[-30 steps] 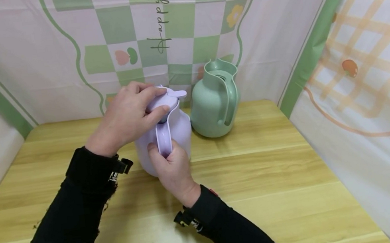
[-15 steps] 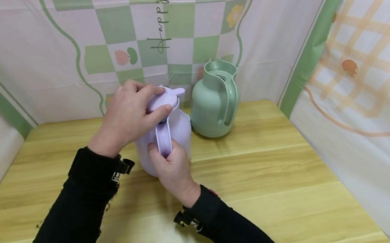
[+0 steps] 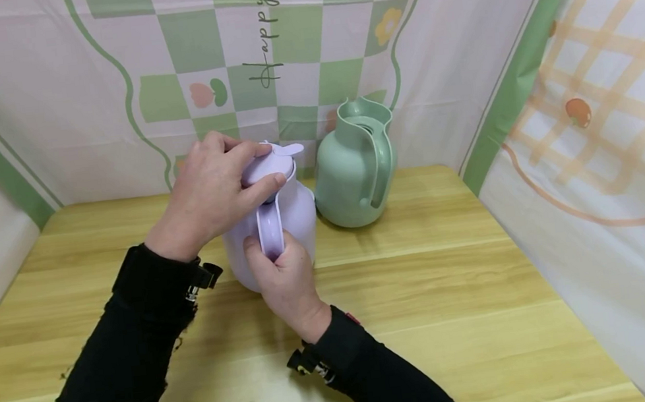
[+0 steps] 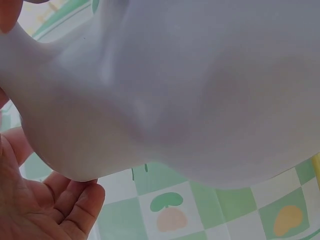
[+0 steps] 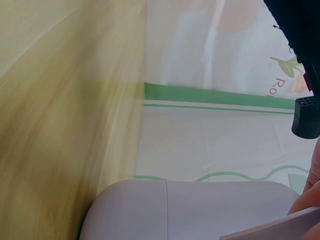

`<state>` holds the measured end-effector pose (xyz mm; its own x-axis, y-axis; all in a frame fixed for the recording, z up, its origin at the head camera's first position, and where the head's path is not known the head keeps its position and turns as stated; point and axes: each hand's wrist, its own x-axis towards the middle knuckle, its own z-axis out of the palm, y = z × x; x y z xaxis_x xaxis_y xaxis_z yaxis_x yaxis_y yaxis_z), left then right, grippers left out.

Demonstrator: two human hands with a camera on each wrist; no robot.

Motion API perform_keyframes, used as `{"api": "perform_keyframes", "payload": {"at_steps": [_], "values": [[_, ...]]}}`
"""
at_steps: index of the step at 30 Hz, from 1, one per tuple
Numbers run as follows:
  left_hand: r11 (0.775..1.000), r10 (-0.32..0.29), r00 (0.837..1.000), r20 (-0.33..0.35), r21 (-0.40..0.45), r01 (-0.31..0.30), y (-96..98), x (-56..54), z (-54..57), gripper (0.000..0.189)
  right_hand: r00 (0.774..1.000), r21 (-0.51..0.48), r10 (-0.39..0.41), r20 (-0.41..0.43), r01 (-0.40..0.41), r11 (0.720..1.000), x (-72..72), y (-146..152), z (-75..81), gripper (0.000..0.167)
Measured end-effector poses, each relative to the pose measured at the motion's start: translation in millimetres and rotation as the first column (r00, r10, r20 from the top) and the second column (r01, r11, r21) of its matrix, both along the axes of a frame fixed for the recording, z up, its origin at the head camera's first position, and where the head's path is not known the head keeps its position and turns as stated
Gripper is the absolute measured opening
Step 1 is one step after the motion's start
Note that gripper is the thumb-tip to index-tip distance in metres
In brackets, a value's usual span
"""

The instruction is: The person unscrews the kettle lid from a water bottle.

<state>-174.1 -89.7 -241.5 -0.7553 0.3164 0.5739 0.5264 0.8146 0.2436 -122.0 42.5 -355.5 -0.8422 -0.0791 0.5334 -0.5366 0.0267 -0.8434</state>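
Nearest to us are two black sleeves, the left sleeve [image 3: 97, 372] and the right sleeve [image 3: 385, 379], each with a small camera at the wrist. Below them we see the wood-grain table [image 3: 458, 291]. A little farther, the right hand [image 3: 289, 284] is clamped on the handle [image 3: 270, 230] of the lilac thermal jug [image 3: 300, 213], with the thumb on one side and the fingers closed around the other. This jug stands upright on the table, with its handle toward the person.

At the top of the jug, the left hand [image 3: 204, 191] grips the lid [image 3: 266, 166] between thumb and fingers. The lid is at the mouth, and a darker part shows under its edge; we cannot tell if it is fully seated. From the left wrist we see curved fingertips by the jug's pale neck.

Just beside it, to the right and farther back, stands a green thermal jug [image 3: 343, 172], upright, its mouth wavy. Behind everything hangs a printed cloth [image 3: 244, 37] with green and white checks, flowers and the word "Happy" written sideways.
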Motion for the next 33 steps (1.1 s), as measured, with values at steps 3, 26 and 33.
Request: {"api": "perform_keyframes", "payload": {"at_steps": [3, 26, 33], "values": [[1.000, 0.006, 1.000, -0.004, -0.005, -0.006, 0.9, 0.8, 0.3, 0.049, 1.000, -0.001, 0.001, 0.001, -0.001, 1.000, 0.1, 0.1, 0.3, 0.029], [0.999, 0.029, 0.999, -0.029, -0.044, -0.031, 2.0, 2.5, 0.9, 0.052, 1.000, 0.008, 0.000, 0.016, 0.000, 1.000, 0.9, -0.7, -0.1, 0.029], [0.998, 0.038, 0.999, -0.039, -0.045, -0.040, 1.5, 3.4, 0.1, 0.052, 1.000, 0.003, 0.018, 0.002, -0.018, 1.000, 1.3, -1.0, 0.2, 0.030]]}}
